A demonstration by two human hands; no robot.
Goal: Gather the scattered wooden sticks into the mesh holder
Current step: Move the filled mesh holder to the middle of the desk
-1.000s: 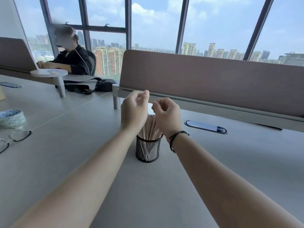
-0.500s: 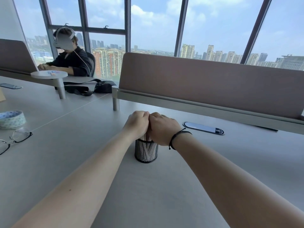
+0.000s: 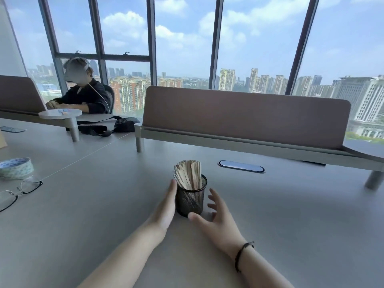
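The wooden sticks (image 3: pixel 188 173) stand bundled in the mesh holder (image 3: pixel 191 197) on the grey desk (image 3: pixel 104 204), long axes near vertical, tops fanning leftward. The left hand (image 3: pixel 166 206) lies flat against the holder's left side; the right hand (image 3: pixel 218 215), fingers spread, holds nothing beside it.

Left hand (image 3: pixel 164 208): extended forward, fingers straight and together, palm turned inward, edge of hand low near the table (image 3: pixel 83 204). Left forearm: bare, entering from lower left. Right hand (image 3: pixel 218 221): spread wide, fingers (image 3: pixel 214 195) splayed and relaxed, thumb pointing left, gripping nothing. Right wrist: dark cord bracelet (image 3: pixel 241 253). Right forearm: bare, entering from lower right.
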